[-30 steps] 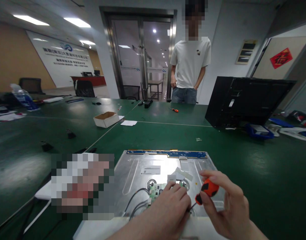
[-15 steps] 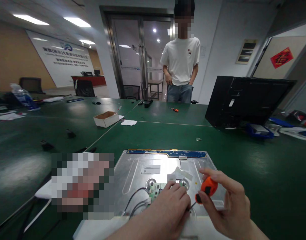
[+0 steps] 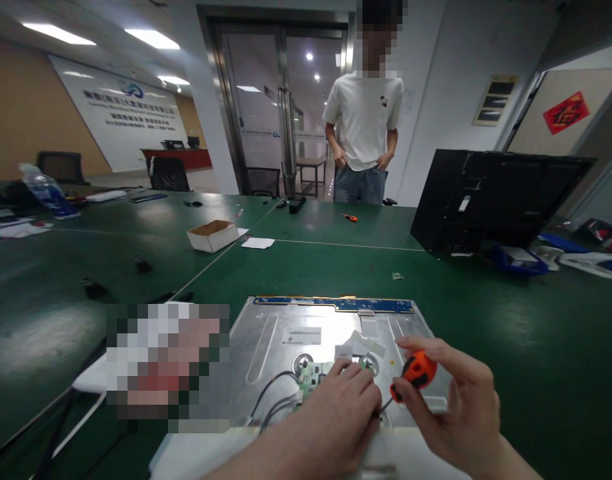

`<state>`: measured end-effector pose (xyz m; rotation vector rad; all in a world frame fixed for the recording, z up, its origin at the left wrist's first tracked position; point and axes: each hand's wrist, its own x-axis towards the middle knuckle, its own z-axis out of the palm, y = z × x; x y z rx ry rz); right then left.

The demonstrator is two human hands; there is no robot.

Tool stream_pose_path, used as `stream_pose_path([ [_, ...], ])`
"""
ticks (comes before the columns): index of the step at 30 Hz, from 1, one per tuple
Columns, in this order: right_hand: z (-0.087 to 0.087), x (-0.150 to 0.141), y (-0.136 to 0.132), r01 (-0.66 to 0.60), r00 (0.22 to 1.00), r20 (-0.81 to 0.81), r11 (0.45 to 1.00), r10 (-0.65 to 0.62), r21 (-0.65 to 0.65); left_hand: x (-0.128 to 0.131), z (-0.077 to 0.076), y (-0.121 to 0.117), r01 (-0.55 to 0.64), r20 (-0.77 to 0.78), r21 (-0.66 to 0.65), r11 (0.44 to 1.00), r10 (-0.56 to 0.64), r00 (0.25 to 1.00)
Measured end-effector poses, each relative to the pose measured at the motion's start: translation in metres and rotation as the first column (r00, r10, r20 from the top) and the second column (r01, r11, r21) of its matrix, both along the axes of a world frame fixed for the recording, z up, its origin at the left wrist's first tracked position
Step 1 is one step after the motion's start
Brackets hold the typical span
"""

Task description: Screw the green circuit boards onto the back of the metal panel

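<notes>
My right hand (image 3: pixel 466 400) grips an orange and black screwdriver (image 3: pixel 420 371) by its handle, between thumb and fingers. Its thin shaft slants down and left toward the metal back of a display panel (image 3: pixel 266 327). My left hand (image 3: pixel 349 400) lies over a green circuit board (image 3: pixel 312 375) on that panel, its fingers bent down beside the screwdriver's tip. Whatever those fingertips hold or press is hidden beneath them, as is the tip itself. Dark cables (image 3: pixel 271 400) run from the board's left side. A clear plastic piece (image 3: pixel 363 345) sits just beyond my left fingers.
A blue circuit strip (image 3: pixel 336 305) lines the panel's far edge. On the green table (image 3: pixel 316 273) stand an open white box (image 3: pixel 213 237) and a black monitor housing (image 3: pixel 496 200). Another screwdriver (image 3: pixel 350 218) lies farther back. A person in a white shirt (image 3: pixel 363 120) stands opposite.
The screwdriver's handle has turned slightly in my right fingers. My left hand stays in place over the board. The person opposite has shifted a little, with one hand more visible at the pocket.
</notes>
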<state>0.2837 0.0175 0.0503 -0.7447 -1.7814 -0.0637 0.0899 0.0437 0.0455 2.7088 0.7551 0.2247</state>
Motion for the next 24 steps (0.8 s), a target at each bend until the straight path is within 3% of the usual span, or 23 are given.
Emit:
stream_pose_path([
  [10,0.014,-0.004,-0.001,0.048,0.993,0.106,0.997,-0.054,0.062,-0.002,0.001,0.000,0.028,0.009,0.040,0.999,-0.028,1.000],
  [19,0.008,-0.005,0.003,-0.019,1.000,-0.006,1.000,0.019,0.010,-0.002,0.004,-0.001,0.019,-0.002,0.019,1.000,-0.019,1.000],
  [24,0.013,-0.006,0.001,0.007,0.999,0.046,0.999,-0.009,0.042,-0.002,0.003,0.000,0.022,-0.006,0.031,0.999,-0.021,1.000],
])
